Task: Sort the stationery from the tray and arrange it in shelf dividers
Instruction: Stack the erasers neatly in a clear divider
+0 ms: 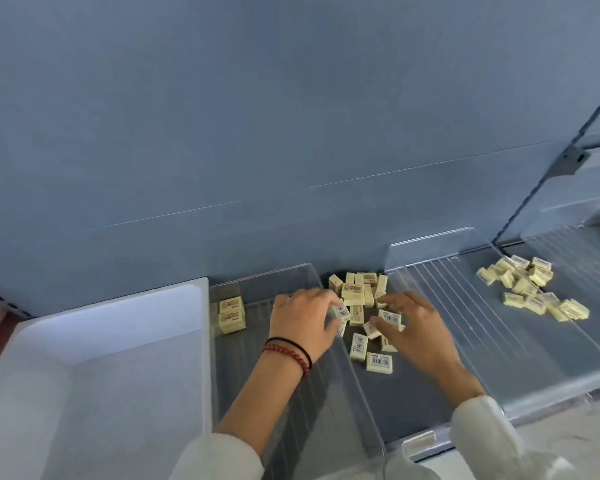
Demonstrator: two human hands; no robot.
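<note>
**Operator:** Where are the erasers?

**Checker:** A loose pile [355,296] lies on the shelf [406,403] in the middle compartment, between the clear dividers [364,420]. A neat stack [232,315] stands in the left compartment, beside the white tray [101,323]. A second pile [530,289] lies in the right compartment.

**Operator:** And the hands?

**Checker:** They are apart. The left hand [305,323] pinches one barcoded eraser [340,310] at the loose pile's edge. The right hand [420,334] is near, with its fingers bent over another eraser [390,317]. Whether it grips cannot be told.
</note>
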